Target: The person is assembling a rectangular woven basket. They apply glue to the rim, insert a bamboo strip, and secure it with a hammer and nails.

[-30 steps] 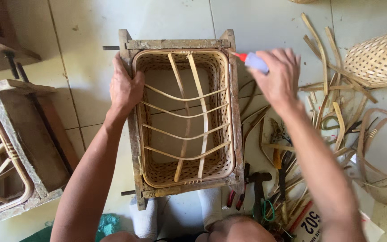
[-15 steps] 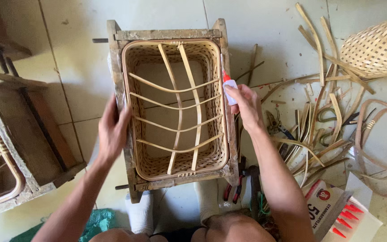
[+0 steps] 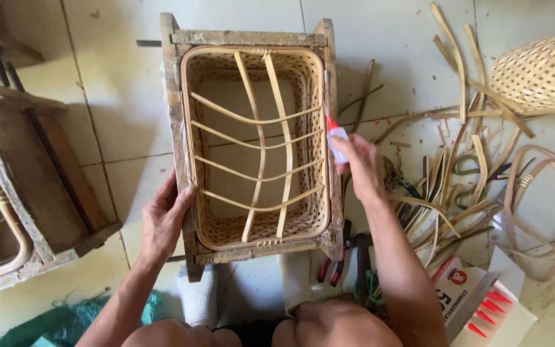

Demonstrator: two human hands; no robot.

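Two rough wooden frame moulds (image 3: 250, 38) (image 3: 30, 193), two woven bamboo baskets (image 3: 255, 148) (image 3: 537, 71) and one small red-tipped glue bottle (image 3: 335, 138) are counted on the floor.

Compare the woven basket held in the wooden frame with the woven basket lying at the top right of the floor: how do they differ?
The framed basket is rectangular, sits mouth up inside the wooden frame and has bamboo strips crossing its opening; the left hand steadies it. The top-right basket looks rounded, lies on its side, loose and untouched. Both are pale, open-weave bamboo.
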